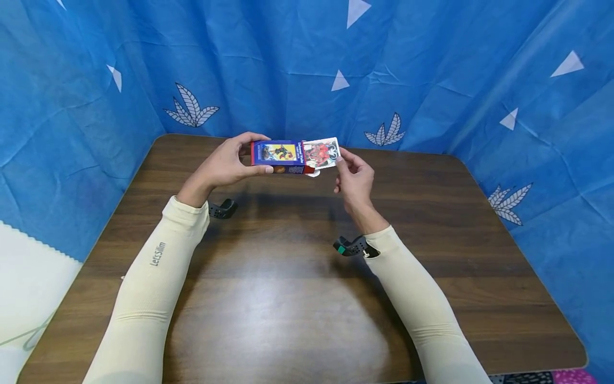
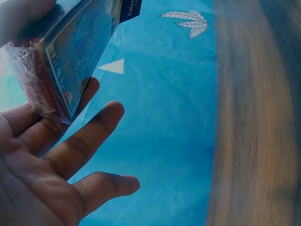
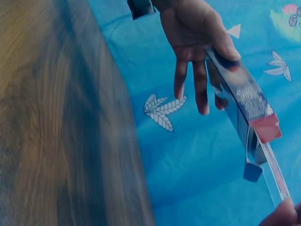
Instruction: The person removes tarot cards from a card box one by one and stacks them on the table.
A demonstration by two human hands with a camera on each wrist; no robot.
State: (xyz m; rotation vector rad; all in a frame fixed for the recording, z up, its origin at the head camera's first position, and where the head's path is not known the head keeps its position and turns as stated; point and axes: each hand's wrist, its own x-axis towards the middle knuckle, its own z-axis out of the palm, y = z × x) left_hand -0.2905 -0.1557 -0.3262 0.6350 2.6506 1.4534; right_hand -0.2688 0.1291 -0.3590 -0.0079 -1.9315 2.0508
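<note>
jutting from box (image 1: 278,154) in l grip (image 1: 222,164), cards (image 1: 321,153) end w/in r grip (image 1: 357,184).

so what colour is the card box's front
The card box front is blue around a yellowish picture; clearest in the head view.

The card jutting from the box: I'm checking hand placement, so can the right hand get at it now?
Very likely yes: the right hand pinches the card by its exposed end, clear of the box, and the left hand holds the box without covering that end.
</note>
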